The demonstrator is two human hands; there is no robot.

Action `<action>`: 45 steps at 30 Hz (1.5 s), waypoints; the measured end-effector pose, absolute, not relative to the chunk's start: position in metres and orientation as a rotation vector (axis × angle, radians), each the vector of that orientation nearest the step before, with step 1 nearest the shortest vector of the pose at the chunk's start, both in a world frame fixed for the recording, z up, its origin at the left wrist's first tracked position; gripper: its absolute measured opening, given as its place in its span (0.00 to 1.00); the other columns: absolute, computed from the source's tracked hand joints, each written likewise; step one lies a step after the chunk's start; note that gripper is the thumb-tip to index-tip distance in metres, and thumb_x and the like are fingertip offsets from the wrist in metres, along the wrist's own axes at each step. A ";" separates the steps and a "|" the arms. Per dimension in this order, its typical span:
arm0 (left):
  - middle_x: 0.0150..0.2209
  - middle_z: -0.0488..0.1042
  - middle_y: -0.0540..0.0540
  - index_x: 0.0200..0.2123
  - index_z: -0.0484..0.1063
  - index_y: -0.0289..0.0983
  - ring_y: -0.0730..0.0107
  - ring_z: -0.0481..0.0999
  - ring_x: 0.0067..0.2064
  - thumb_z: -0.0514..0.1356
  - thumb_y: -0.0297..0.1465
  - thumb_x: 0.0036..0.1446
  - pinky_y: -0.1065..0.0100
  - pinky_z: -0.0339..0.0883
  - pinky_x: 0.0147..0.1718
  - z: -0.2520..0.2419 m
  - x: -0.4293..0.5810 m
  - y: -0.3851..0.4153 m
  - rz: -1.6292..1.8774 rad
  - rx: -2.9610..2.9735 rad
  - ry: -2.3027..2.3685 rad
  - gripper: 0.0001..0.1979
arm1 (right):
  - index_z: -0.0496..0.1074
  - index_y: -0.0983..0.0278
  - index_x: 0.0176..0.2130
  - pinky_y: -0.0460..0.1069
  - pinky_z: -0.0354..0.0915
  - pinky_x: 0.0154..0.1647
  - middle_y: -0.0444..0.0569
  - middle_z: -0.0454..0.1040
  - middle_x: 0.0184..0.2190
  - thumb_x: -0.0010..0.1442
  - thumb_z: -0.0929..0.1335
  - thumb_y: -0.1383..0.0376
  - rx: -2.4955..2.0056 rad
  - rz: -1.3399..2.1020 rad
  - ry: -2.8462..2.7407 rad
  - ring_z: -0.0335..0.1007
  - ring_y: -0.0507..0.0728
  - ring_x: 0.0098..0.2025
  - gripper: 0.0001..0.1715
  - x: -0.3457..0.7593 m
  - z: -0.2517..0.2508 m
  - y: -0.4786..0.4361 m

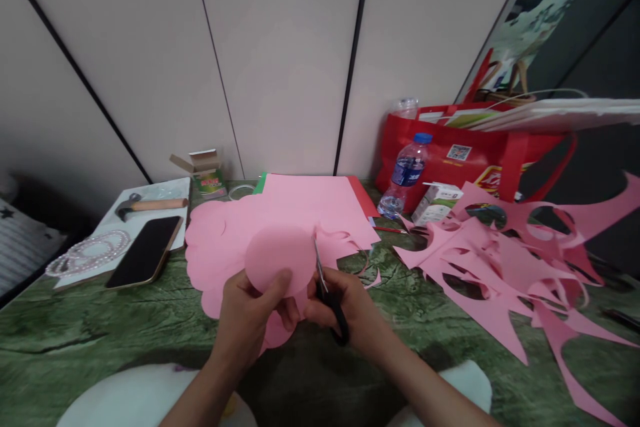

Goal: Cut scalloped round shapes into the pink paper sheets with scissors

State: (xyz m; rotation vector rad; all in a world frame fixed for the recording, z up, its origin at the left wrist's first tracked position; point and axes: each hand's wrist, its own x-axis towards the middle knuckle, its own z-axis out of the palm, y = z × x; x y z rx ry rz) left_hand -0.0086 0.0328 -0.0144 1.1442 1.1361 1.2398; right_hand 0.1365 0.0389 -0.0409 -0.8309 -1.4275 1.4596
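Note:
A round pink paper disc point(280, 250) is pinched in my left hand point(253, 310), the thumb lying on its lower face. My right hand point(345, 310) grips black-handled scissors point(340, 323) by the loops, with the blades pointing up along the disc's right edge. Behind the disc lie a scalloped pink paper shape point(210, 233) and a stack of pink sheets point(310, 197). Thin curled pink trimmings point(373, 278) rest to the right of the scissors. Whether the blades touch the disc is hard to make out.
To the right spreads a heap of pink paper offcuts point(480, 267). Behind it stand a water bottle point(407, 173), a small carton point(437, 203) and a red bag point(450, 153). On the left are a phone point(145, 253), a hammer point(155, 205), bead strings point(95, 250) and an opened box point(209, 180).

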 end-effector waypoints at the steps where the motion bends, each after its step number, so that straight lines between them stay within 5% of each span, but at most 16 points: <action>1: 0.11 0.69 0.49 0.15 0.68 0.33 0.73 0.66 0.13 0.61 0.32 0.49 0.72 0.61 0.14 -0.014 -0.008 0.032 1.239 1.145 1.133 0.14 | 0.61 0.63 0.24 0.44 0.46 0.21 0.37 0.56 0.18 0.44 0.73 0.53 -0.823 1.463 -1.424 0.47 0.48 0.21 0.21 0.136 -0.042 0.039; 26: 0.12 0.69 0.50 0.19 0.67 0.34 0.74 0.66 0.14 0.60 0.33 0.51 0.72 0.60 0.15 -0.017 -0.010 0.035 1.318 1.116 1.145 0.12 | 0.62 0.64 0.22 0.43 0.48 0.15 0.37 0.58 0.13 0.44 0.72 0.55 -0.910 1.498 -1.358 0.52 0.46 0.15 0.19 0.133 -0.035 0.036; 36: 0.12 0.69 0.52 0.16 0.68 0.34 0.76 0.65 0.15 0.63 0.33 0.47 0.73 0.61 0.17 -0.013 -0.008 0.034 1.183 1.240 1.248 0.13 | 0.67 0.62 0.32 0.46 0.61 0.27 0.41 0.67 0.22 0.44 0.73 0.58 -0.954 1.060 -1.004 0.63 0.50 0.25 0.16 0.141 -0.032 0.045; 45: 0.14 0.70 0.52 0.17 0.70 0.34 0.76 0.67 0.17 0.64 0.34 0.45 0.73 0.61 0.19 -0.017 -0.010 0.037 1.190 1.304 1.338 0.11 | 0.68 0.63 0.32 0.45 0.60 0.26 0.40 0.67 0.22 0.43 0.74 0.63 -0.949 1.104 -0.988 0.62 0.49 0.25 0.16 0.140 -0.031 0.043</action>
